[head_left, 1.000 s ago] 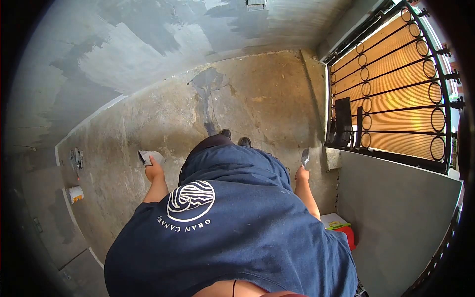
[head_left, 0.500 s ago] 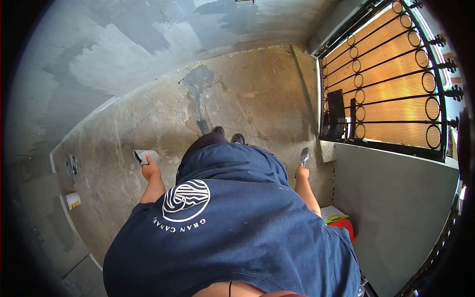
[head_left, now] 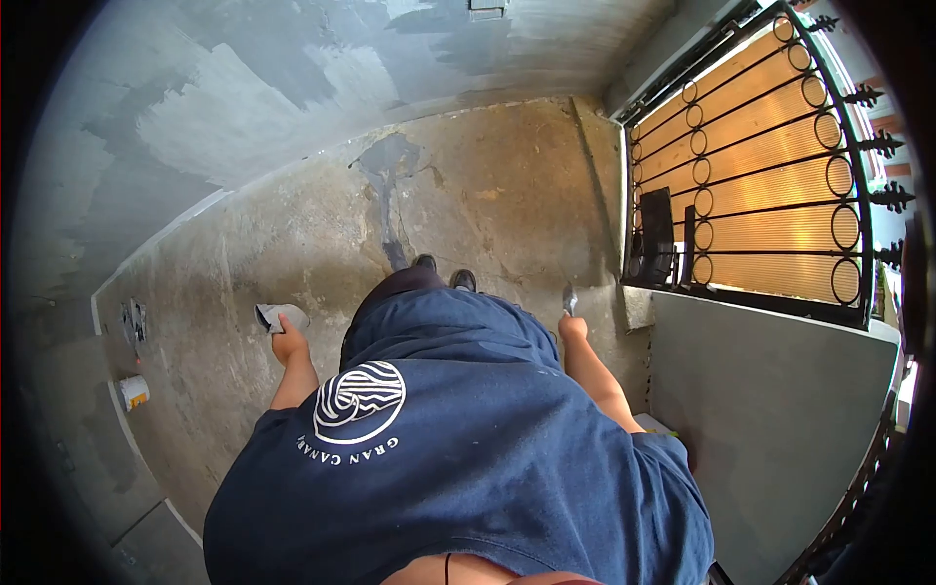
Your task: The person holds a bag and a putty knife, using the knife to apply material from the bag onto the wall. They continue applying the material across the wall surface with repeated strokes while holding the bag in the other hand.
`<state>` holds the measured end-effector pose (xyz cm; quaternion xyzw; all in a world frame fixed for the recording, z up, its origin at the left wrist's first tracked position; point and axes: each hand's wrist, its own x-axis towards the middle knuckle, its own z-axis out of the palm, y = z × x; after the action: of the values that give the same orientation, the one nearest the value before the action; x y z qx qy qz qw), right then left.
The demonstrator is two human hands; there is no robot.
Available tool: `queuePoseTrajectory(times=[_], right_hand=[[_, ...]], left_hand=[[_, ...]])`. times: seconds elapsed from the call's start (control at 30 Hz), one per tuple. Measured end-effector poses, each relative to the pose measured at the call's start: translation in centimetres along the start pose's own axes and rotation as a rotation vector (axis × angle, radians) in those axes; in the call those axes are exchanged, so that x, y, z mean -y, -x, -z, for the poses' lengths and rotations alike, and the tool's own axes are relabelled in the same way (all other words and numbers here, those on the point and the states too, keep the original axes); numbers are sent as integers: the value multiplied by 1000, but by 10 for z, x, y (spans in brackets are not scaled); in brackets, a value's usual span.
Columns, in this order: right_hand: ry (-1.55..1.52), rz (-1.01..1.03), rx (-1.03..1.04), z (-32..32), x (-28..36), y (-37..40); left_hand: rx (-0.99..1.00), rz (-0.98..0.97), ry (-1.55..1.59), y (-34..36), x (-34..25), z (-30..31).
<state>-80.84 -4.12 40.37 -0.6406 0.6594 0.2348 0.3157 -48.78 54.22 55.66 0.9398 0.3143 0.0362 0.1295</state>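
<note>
At the left, my left hand (head_left: 289, 343) grips a pale grey, cup-shaped container (head_left: 296, 314) by its side; its dark opening faces left and its contents cannot be made out. My right hand (head_left: 573, 330) is closed around the handle of a small putty knife (head_left: 569, 296), with the greyish blade pointing away from me. Both hands are held out from my body, above the concrete floor (head_left: 507, 166).
A wall (head_left: 244, 88) with patchy grey coating runs ahead and left. At the right stand a black metal gate (head_left: 697, 185) and a low grey wall (head_left: 770, 390). A white and yellow tub (head_left: 134, 392) sits far left. Darker grey patches (head_left: 390, 161) mark the floor.
My right hand has moved left and inward with the putty knife. The left hand shifts slightly left with the container. The red and green things by my right arm are now mostly covered.
</note>
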Motion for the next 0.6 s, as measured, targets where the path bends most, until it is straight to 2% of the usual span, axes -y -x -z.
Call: queuePoseTrajectory(times=[0.2,0.27,0.3,0.37,0.5,0.6], right_hand=[[55,388,-49,22,151,6],[-19,535,-93,42,199,18],[-14,544,-97,49,219,19],[-198,704,-152,62,250,19],[-346,694,-227,58,262,18],[-335,550,-212,11,211,-17]], left_hand=[[35,91,39,-1,12,13],[-6,72,52,1,18,20],[24,76,46,5,19,29],[17,80,5,-1,34,29],[0,39,-40,-13,38,40],[3,3,-67,-40,36,38]])
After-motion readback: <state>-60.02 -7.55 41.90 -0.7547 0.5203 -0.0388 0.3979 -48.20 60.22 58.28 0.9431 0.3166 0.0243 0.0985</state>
